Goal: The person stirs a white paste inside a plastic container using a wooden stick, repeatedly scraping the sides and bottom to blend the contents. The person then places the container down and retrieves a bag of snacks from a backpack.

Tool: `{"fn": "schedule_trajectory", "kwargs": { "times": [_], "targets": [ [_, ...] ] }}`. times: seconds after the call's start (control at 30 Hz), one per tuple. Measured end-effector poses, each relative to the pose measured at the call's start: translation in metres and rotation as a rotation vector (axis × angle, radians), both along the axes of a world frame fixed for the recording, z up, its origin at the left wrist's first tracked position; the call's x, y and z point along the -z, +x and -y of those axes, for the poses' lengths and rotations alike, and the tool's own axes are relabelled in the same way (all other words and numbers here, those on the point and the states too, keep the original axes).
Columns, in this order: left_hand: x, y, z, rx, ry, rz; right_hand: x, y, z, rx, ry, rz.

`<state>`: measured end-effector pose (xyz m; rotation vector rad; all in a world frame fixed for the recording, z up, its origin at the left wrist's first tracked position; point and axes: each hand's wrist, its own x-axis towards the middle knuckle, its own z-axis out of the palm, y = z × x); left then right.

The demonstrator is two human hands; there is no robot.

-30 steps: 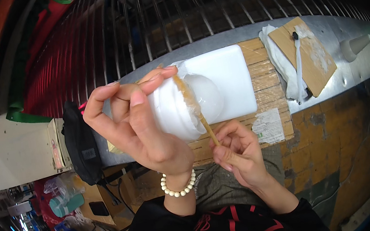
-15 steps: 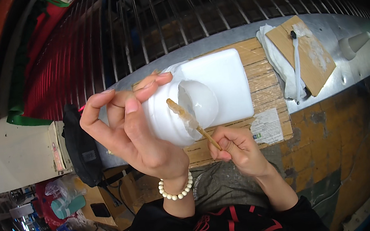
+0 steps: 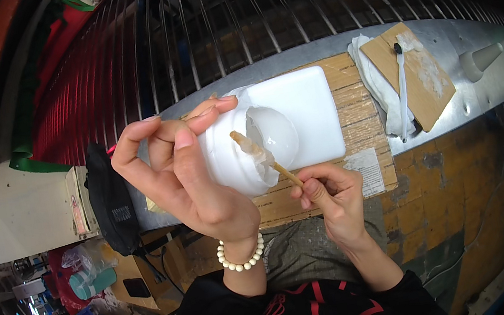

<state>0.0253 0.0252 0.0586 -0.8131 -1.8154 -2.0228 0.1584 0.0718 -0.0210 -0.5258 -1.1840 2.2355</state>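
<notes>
My left hand (image 3: 194, 185), a beaded bracelet at its wrist, grips a white rounded, jar-like piece (image 3: 224, 168) whose rim has an uneven edge. This piece lies on its side at the left of a white rectangular block (image 3: 318, 115) with a domed middle; whether the two are joined I cannot tell. My right hand (image 3: 340, 200) pinches a thin wooden stick (image 3: 287, 174) between thumb and fingers. Pale, translucent paste coats the upper part of the stick, which crosses in front of the jar-like piece's rim.
Under the white pieces lies a cardboard sheet (image 3: 357, 99) on a metal table (image 3: 419, 140). To the right are a brush (image 3: 403, 89) on a smeared board (image 3: 427, 85), a folded white cloth (image 3: 376, 73) and a grey cone (image 3: 482, 62). Metal bars (image 3: 245, 21) run along the back.
My right hand has shifted a little to the right and turned, its fingers now more raised. The stick has moved slightly right with it. My left hand stays nearly in place.
</notes>
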Motion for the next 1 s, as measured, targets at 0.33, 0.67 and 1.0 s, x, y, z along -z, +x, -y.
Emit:
{"fn": "schedule_trajectory", "kwargs": {
  "times": [0.33, 0.67, 1.0],
  "targets": [
    [-0.009, -0.005, 0.001, 0.046, 0.079, 0.129, 0.003, 0.004, 0.002, -0.276, -0.187, -0.253],
    [-0.006, -0.006, 0.003, 0.065, 0.099, 0.13, -0.016, 0.005, 0.003, -0.037, 0.136, 0.005],
    [0.007, -0.023, 0.022, 0.099, 0.184, 0.125, -0.012, 0.014, 0.01, -0.267, -0.392, -0.174]
  ]
}}
